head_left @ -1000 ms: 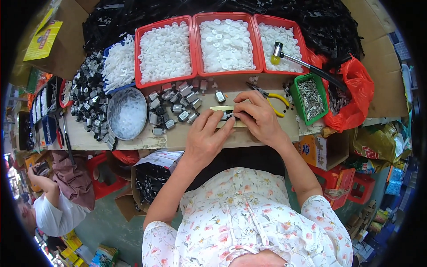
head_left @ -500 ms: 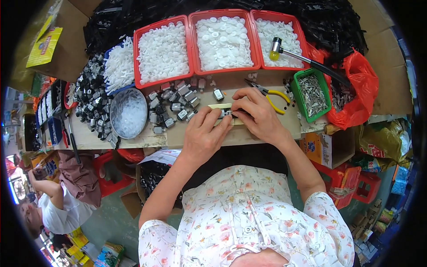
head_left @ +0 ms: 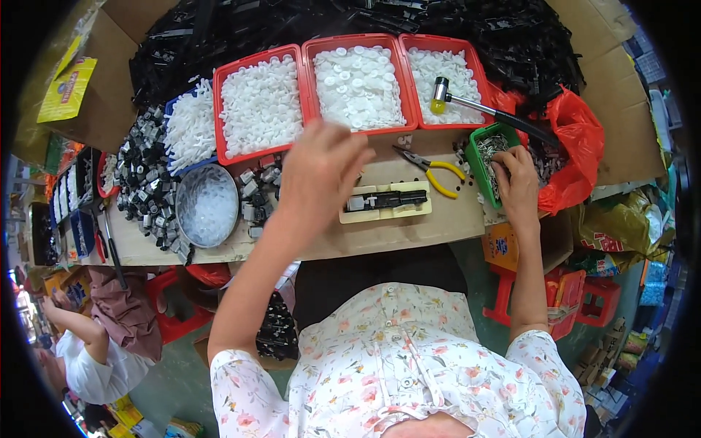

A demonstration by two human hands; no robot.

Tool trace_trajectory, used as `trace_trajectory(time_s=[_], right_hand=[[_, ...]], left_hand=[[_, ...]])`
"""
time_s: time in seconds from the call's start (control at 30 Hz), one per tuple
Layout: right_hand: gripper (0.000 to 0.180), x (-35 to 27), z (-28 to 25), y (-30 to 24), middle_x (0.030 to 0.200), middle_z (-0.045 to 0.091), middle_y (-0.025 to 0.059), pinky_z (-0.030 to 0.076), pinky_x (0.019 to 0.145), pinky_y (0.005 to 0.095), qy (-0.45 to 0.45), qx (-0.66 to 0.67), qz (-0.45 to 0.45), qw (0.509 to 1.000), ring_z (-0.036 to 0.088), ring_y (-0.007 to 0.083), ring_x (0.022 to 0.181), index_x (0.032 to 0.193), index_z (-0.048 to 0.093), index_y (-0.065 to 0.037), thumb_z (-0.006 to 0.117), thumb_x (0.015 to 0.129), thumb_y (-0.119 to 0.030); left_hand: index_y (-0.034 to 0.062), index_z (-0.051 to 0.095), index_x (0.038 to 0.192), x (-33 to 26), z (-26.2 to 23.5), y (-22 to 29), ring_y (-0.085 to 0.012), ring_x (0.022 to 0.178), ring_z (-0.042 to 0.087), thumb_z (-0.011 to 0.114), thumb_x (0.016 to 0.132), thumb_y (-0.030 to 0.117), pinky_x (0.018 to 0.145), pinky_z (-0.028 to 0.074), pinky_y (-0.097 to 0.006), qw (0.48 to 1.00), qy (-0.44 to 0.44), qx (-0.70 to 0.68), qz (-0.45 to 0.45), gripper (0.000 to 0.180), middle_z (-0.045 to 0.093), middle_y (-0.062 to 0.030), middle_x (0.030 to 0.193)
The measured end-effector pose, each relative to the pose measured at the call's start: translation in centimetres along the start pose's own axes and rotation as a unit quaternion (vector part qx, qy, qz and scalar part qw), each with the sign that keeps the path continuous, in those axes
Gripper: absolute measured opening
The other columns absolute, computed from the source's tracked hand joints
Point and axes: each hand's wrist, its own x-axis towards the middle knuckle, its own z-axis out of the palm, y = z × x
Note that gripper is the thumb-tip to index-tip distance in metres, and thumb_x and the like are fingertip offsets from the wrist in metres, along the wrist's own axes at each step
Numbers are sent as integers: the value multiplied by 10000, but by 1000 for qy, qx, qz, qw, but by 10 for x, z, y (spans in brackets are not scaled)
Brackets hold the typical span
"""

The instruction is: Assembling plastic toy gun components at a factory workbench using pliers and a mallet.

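Over the front rim of the middle red bin, my left hand (head_left: 318,175) is smeared by motion, and whether it holds anything does not show. My right hand (head_left: 518,179) reaches into a green tray (head_left: 477,162) of small metal pins (head_left: 491,146). Its fingers are curled down among them, and what lies between the fingertips is hidden. On the table between both hands lies a cream holder (head_left: 394,213) with a long black part (head_left: 400,198) set in it, a grey metal piece at its left end. Yellow-handled pliers (head_left: 442,177) lie behind the holder.
White plastic parts fill three red bins (head_left: 305,98). A hammer (head_left: 496,113) rests across the right bin. Small motors (head_left: 142,193) are heaped left of a round metal bowl (head_left: 208,206). A red bag (head_left: 577,139) stands right; another person (head_left: 98,350) sits far left.
Both hands have left the holder, exposing the black part. My left hand has moved left and away toward the bins. My right hand has moved right into the green tray.
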Motion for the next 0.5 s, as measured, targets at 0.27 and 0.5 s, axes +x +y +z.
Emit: trace_trajectory(time_s=[0.27,0.5], right_hand=[[107,5,3,3,910,607,163,481,760,416,-15,12,22,1000,622,342,886,910,660,60,687,850,-24],[104,7,3,11,879,615,152,480,750,418,-4,67,58,996,625,335,875,881,662,49,695,837,-40]], left_hand=[[-9,696,765,75,33,-69,-322,910,595,657,742,1,805,520,-417,981,14,187,40,46,646,-147,892],[-1,700,735,81,38,-83,-319,920,592,636,723,24,802,510,-414,977,-16,207,41,70,647,-149,848]])
